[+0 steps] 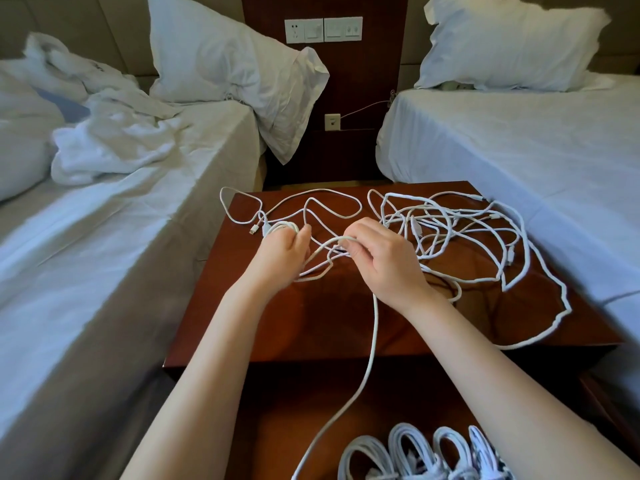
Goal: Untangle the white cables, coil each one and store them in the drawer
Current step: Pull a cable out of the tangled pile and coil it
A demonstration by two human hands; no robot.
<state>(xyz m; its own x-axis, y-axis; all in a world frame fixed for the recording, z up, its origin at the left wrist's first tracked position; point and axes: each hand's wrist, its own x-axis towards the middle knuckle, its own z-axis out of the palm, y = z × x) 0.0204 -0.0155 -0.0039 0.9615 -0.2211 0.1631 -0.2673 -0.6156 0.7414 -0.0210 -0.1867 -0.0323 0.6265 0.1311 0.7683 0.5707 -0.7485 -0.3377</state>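
Two beds (121,237) flank the nightstand (346,323), tangled cables (450,230) covering it.

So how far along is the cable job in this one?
Done: about four coiled cables lie in the open drawer. In hand: the left hand holds a part-wound coil, the right hand pinches its cable. Left: a large tangle on the nightstand top.

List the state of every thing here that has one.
left hand, grips loops of the held cable
right hand, pinches the held cable
held cable, partly looped, the rest trailing down over the drawer
cable pile, tangled on the table
coiled cables, bundled, in the drawer
drawer, open
left bed, unmade
right bed, made
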